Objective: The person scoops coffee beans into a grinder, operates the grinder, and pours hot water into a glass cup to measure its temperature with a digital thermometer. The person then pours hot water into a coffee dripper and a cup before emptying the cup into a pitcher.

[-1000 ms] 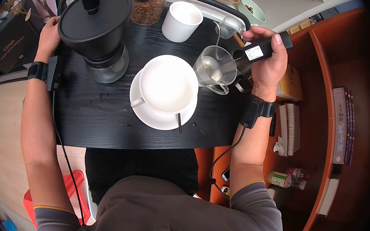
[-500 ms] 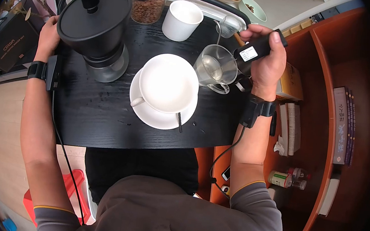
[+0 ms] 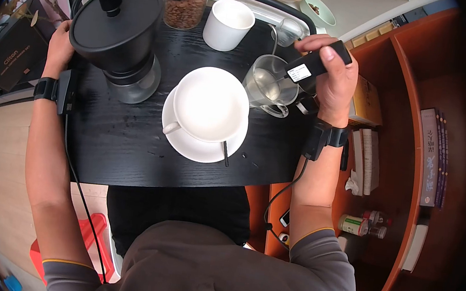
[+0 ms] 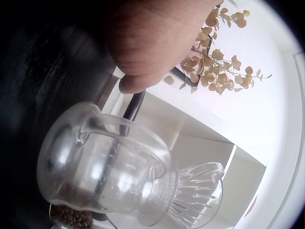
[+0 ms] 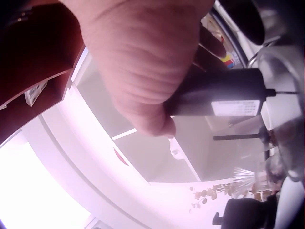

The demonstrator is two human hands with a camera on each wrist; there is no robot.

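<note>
My right hand [image 3: 337,80] grips the black handle of a milk frother [image 5: 228,93], which has a white label. Its thin metal shaft points left and down into the clear glass cup [image 3: 265,86], which has a little liquid at its bottom. On the table's left edge rests my left hand [image 3: 60,48], its fingers mostly hidden, beside the black coffee grinder [image 3: 117,23]. The left wrist view shows its thumb at a black rail [image 4: 135,107], close to a glass server [image 4: 105,162]. Nearest the body, a white cup [image 3: 210,105] stands on a saucer [image 3: 200,152] with a dark-handled spoon [image 3: 226,153].
Behind these stand a white tumbler [image 3: 229,25], a jar of coffee beans [image 3: 185,8] with a scoop inside, and a small glass pitcher [image 3: 289,32]. A glass dripper [image 4: 200,195] is near the server. An orange-brown shelf [image 3: 407,79] rises along the right.
My right hand has shifted slightly left and tilted the frother, moving its front end over the glass cup. The left hand has stayed at the table edge.
</note>
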